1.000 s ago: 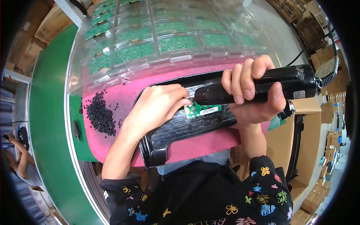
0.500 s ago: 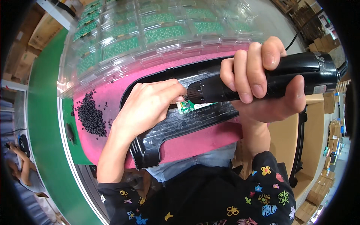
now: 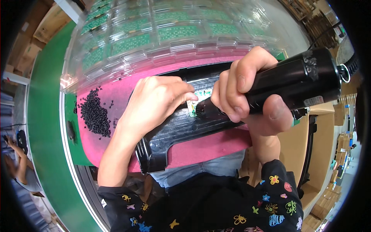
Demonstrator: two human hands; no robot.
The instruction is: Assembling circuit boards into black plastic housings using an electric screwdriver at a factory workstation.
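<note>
My right hand [image 3: 247, 91] wraps round a thick black electric screwdriver [image 3: 299, 79]. The driver's nose is over the near left part of a small green circuit board [image 3: 192, 104]; its bit is hidden, so I cannot tell whether it touches a screw. That board lies inside a long black plastic housing [image 3: 185, 133]. Just left of the driver's nose, my left hand [image 3: 152, 98] has its fingers curled and pinched at the board's left edge. Whatever may be between its fingertips is hidden. Under the housing is a pink mat [image 3: 208, 150].
A heap of small black screws [image 3: 95, 116] lies on the mat's left side. Clear plastic trays [image 3: 170, 44] holding green boards stand at the back. An open cardboard box [image 3: 322, 150] is at right. At far left, a person sits beyond the green table [image 3: 44, 127].
The screwdriver's nose has come nearer to me, down to the board's near left part, and its body has tilted. My left fingers have shifted slightly, uncovering more of the board.
</note>
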